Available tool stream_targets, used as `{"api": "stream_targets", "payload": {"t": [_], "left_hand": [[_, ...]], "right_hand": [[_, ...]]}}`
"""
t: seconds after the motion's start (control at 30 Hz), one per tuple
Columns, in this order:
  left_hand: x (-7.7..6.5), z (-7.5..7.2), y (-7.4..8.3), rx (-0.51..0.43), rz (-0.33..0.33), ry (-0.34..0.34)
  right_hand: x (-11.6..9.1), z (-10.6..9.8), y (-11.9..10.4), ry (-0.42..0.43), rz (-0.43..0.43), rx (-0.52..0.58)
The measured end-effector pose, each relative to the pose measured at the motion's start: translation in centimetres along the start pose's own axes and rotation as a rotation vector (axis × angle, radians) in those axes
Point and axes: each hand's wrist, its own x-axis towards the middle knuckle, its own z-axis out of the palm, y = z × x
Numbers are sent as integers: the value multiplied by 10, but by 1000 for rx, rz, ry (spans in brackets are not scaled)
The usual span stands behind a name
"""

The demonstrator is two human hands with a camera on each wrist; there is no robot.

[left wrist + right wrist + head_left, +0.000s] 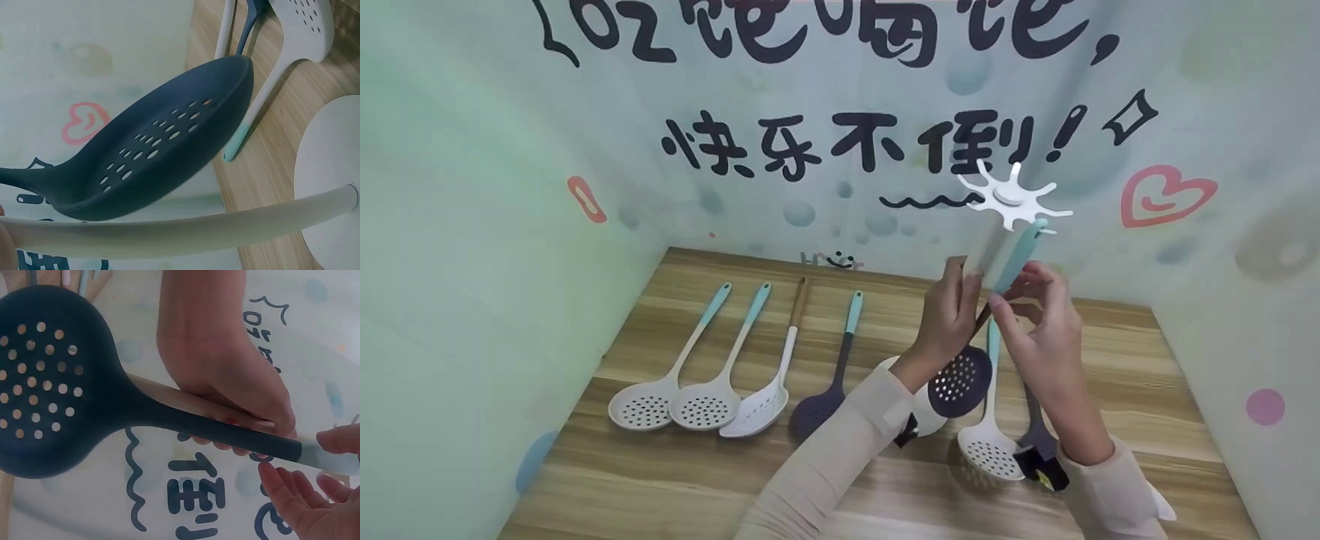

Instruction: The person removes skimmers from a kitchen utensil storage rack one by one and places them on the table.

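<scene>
My left hand (pixel 949 311) grips the pale pole (pixel 169 233) of a white utensil stand. The stand has a star-shaped hook top (pixel 1009 196) and a round white base (pixel 329 152), partly behind my left arm in the head view. My right hand (pixel 1046 330) pinches the teal handle of a dark perforated skimmer (pixel 39 382) between thumb and fingers. The skimmer hangs head down beside the pole, its handle end (pixel 1031 236) just under the hooks. Whether it touches a hook I cannot tell.
On the wooden table (pixel 660 487) to the left lie two white skimmers (pixel 645 411), a white slotted turner (pixel 757 409) with a wooden handle, and a dark utensil (pixel 817 412). Right of the stand lie another white skimmer (pixel 986 450) and a dark utensil (pixel 1035 427). A printed cloth (pixel 772 217) hangs behind.
</scene>
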Motion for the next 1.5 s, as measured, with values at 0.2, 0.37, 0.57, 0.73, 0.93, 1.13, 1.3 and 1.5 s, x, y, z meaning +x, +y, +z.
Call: {"api": "stream_targets", "payload": {"t": [0.2, 0.37, 0.57, 0.73, 0.93, 1.13, 1.3, 1.5], "left_hand": [[0, 1, -1, 17, -4, 5], [0, 1, 0, 6, -8, 4], [-1, 1, 1, -5, -34, -10], [-1, 1, 1, -12, -24, -4], [0, 1, 0, -20, -10, -9], [0, 1, 1, -35, 6, -10], [0, 1, 1, -31, 11, -10], [0, 1, 0, -22, 28, -3]], "right_hand": [[-5, 7, 6, -3, 58, -15], [-7, 10, 7, 19, 48, -46], [-8, 11, 9, 35, 25, -86], [-9, 9, 8, 36, 17, -106], [-9, 6, 7, 38, 2, -114], [-10, 1, 3, 73, -19, -100], [-9, -4, 3, 111, -35, -90], [-9, -12, 9, 139, -68, -112]]}}
